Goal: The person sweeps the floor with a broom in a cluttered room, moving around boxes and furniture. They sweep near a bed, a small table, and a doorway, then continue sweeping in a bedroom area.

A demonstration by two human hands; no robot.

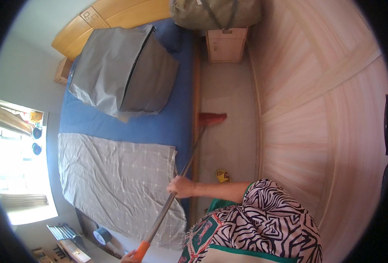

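A long-handled broom slants from the lower left up toward the bed's side, its metal handle (161, 217) crossing over the bed's edge. My right hand (181, 186) is wrapped around the middle of the handle. At the bottom edge of the view, my left hand (128, 258) is on the orange grip (141, 251), mostly cut off by the frame. The red broom head (213, 118) rests on the tiled floor (231, 141) against the bed's wooden side rail (196, 98), with part of it hidden by the rail.
Left of me stands a bed with a blue sheet (115, 128), a grey checked cloth (121, 174) and a large grey zipped storage bag (105, 69). Wooden wardrobe doors (296, 131) border the aisle. A nightstand (227, 46) under a stuffed bag (213, 13) stands at its far end.
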